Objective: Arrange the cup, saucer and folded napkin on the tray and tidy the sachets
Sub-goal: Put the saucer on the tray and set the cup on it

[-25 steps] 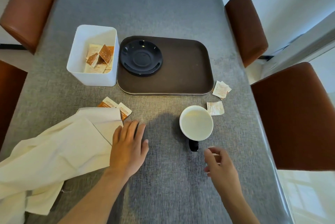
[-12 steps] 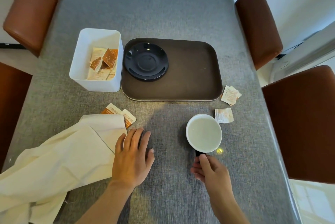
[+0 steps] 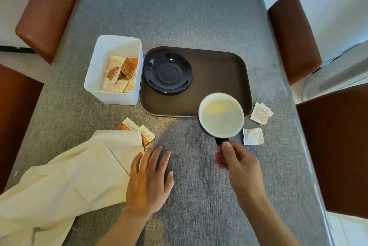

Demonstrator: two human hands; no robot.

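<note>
the right hand, half a second ago just reaching the handle, now has its fingers pinched round the cup handle, cup lifted over the tray's near right edge. the left hand stays flat, fingers spread, beside the napkin.

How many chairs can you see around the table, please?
4: two on the left, far and near; two on the right, far and near. Others may sit outside the view.
</note>
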